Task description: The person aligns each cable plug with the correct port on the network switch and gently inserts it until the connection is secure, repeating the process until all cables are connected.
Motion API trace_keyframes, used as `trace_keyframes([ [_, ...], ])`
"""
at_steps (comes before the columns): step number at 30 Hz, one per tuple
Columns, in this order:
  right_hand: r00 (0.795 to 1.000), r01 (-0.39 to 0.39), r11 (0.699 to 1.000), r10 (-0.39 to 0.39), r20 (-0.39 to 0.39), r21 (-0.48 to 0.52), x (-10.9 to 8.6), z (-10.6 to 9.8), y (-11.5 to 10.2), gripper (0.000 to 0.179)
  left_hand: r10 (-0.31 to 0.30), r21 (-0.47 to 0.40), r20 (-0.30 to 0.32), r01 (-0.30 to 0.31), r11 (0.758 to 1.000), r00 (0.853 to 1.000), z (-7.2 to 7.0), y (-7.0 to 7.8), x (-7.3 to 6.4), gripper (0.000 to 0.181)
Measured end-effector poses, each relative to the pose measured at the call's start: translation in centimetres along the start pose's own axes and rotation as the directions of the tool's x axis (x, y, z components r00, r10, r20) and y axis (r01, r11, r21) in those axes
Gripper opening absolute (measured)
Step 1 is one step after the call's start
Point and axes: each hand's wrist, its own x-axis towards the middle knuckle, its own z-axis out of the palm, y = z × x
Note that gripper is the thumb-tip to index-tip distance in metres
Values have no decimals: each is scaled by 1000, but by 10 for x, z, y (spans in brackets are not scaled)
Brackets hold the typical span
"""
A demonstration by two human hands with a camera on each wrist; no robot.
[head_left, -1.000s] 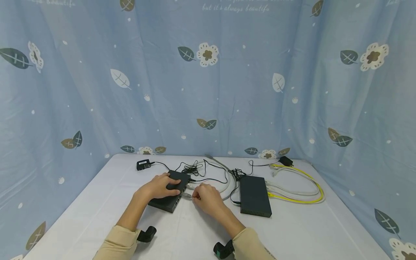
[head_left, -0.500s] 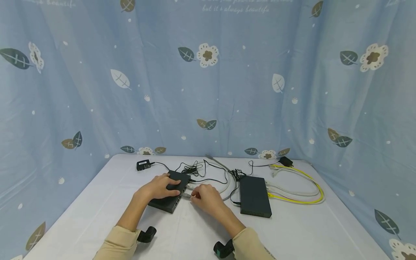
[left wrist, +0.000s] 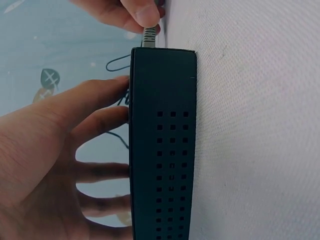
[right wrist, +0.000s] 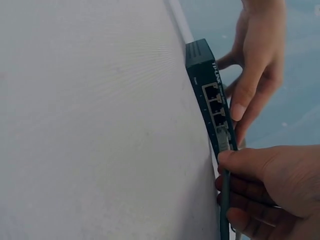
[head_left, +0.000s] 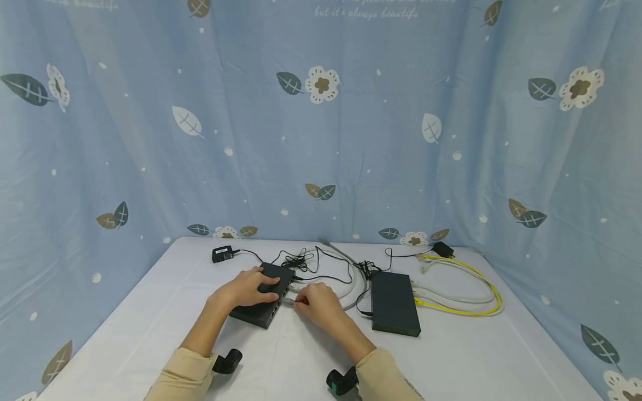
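Observation:
A black network switch (head_left: 257, 315) lies flat on the table at centre left, its row of ports (right wrist: 215, 106) facing right. My left hand (head_left: 247, 288) rests on its top with spread fingers; in the left wrist view the fingertips touch the casing. Between thumb and fingers, my right hand (head_left: 320, 305) pinches the grey plug of an Ethernet cable (right wrist: 225, 200) at the port side. The plug's front end (right wrist: 223, 136) sits at a port beside several vacant ones. Another pale cable (head_left: 296, 289) runs from a port farther back.
A second black switch (head_left: 395, 303) lies to the right, with yellow (head_left: 466, 314) and white cables looping from it. Power adapters (head_left: 222, 254) stand at the back left and back right. Bundled black cords (head_left: 297, 262) lie behind the switches, near the curtain (head_left: 321, 145).
My right hand has shifted slightly left towards the switch with the plug, closing the small gap to the port. My left hand stays on the switch.

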Motion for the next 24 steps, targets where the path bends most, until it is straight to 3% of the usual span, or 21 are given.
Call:
trace_keyframes([
  [13, 999, 20, 1000, -20, -25, 7, -1, 2, 1, 7, -15, 5, 1, 15, 1000, 1000, 1, 2, 0, 52],
  [24, 993, 69, 996, -75, -87, -63, -2, 6, 0, 6, 16, 18, 3, -16, 1000, 1000, 1, 1, 4, 50],
])
